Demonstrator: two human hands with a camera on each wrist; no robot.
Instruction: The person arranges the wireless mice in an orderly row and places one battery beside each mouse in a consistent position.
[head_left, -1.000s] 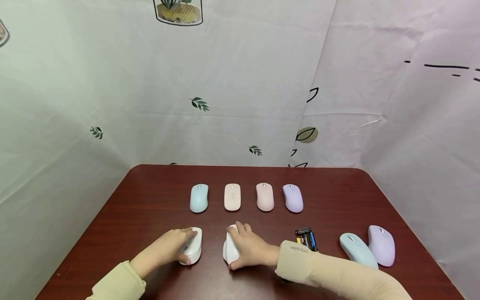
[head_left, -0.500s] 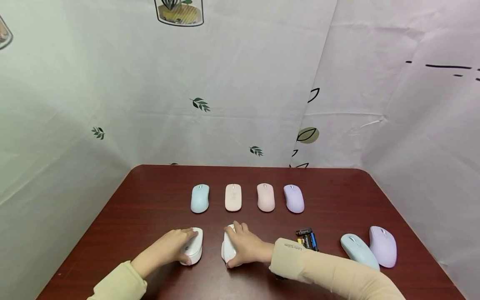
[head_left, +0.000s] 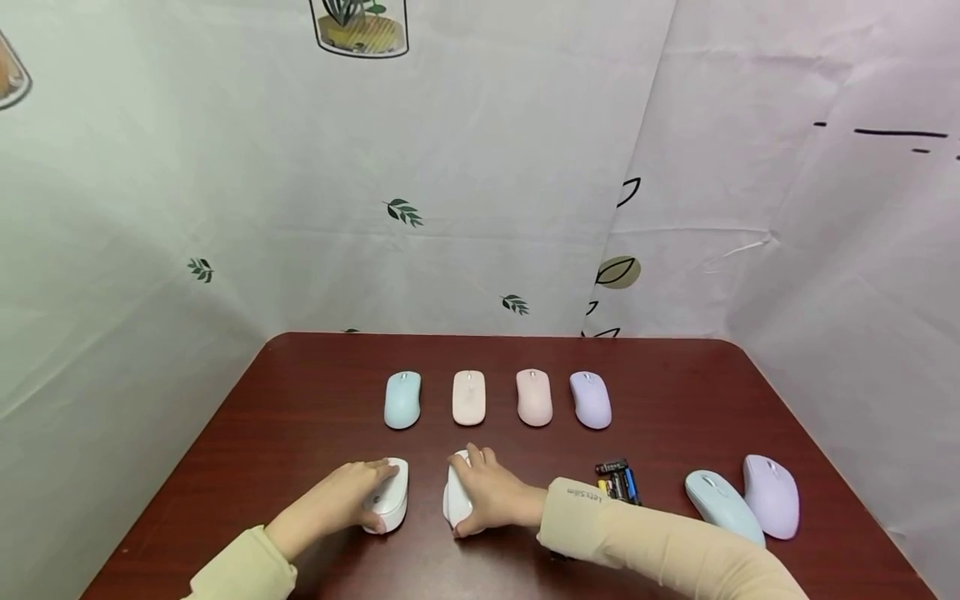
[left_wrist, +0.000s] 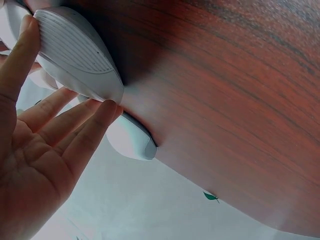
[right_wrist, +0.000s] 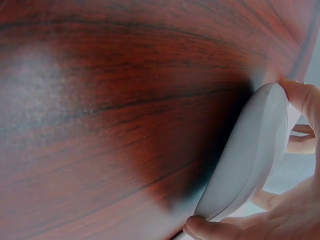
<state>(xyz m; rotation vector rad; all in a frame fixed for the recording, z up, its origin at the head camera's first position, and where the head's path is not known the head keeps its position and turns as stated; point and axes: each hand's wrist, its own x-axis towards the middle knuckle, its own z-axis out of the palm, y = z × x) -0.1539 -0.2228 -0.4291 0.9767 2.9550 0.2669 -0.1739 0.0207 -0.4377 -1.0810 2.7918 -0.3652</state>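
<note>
My left hand (head_left: 348,496) grips a white computer mouse (head_left: 392,497) near the front middle of the table. The left wrist view shows this mouse's ribbed side (left_wrist: 75,42), with the thumb at one end and the fingers along the far side. To its right my right hand (head_left: 491,492) holds a second white mouse (head_left: 459,498), thumb at the near end and fingers at the far end. In the right wrist view that white mouse (right_wrist: 242,150) shows a smooth pale side, close over the dark table surface. A short gap separates the two mice.
Along the back of the reddish-brown table (head_left: 322,375) stand a light blue mouse (head_left: 402,400), a cream mouse (head_left: 468,398), a pink mouse (head_left: 534,398) and a purple mouse (head_left: 591,400). Several batteries (head_left: 618,481) lie beyond the right sleeve. Another blue mouse (head_left: 723,504) and purple mouse (head_left: 772,496) lie at right.
The right hand has shifted slightly left with its white mouse, mostly in the first half second. The left hand keeps its place on its mouse. The head view has drifted a little.
</note>
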